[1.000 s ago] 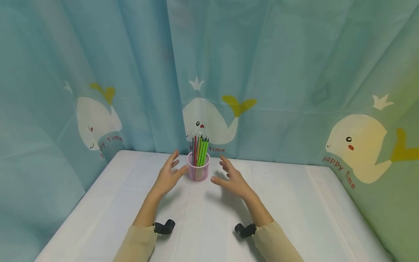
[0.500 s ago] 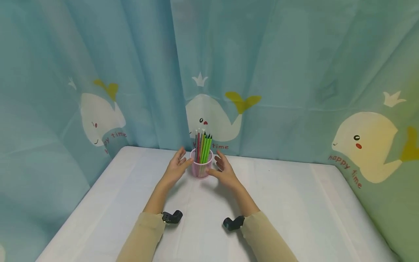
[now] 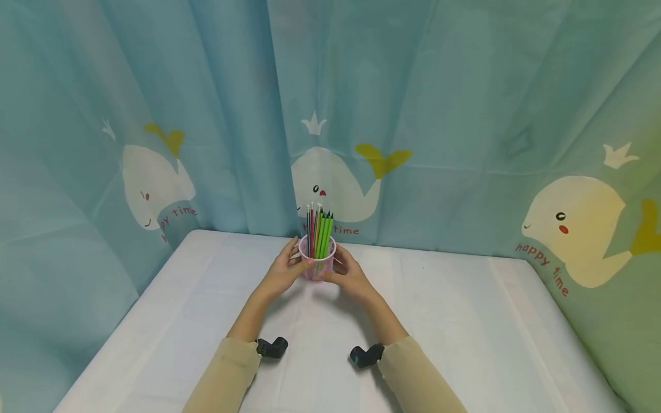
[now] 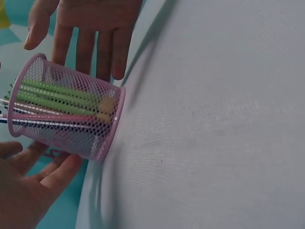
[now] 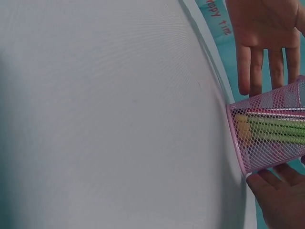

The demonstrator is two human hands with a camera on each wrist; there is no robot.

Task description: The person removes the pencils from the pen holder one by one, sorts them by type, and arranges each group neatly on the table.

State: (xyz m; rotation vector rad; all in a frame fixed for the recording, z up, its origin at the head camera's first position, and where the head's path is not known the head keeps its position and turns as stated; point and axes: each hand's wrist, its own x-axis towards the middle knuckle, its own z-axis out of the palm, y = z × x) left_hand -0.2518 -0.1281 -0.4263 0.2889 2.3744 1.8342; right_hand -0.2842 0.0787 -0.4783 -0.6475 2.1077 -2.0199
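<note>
A pink mesh pencil cup (image 3: 317,270) stands upright near the far edge of the table, with several pencils (image 3: 321,236) in it, green ones among them. My left hand (image 3: 282,276) is at the cup's left side, thumb towards the front and fingers reaching behind. On the opposite side is my right hand (image 3: 353,280), its thumb in front of the lower cup. In the left wrist view, the right hand's (image 4: 97,19) fingers look straight beside the mesh (image 4: 71,107). The left hand's (image 5: 267,28) fingers also look straight in the right wrist view. Exact contact is hard to tell.
A white cloth covers the table (image 3: 454,332). Behind and beside it hangs a blue-green curtain (image 3: 454,115) printed with whales. Each wrist carries a small black camera (image 3: 272,347).
Both hands have moved inward from either side and now sit close about the pencil cup. The head view has shifted slightly. The cup and pencils stay in place on the table.
</note>
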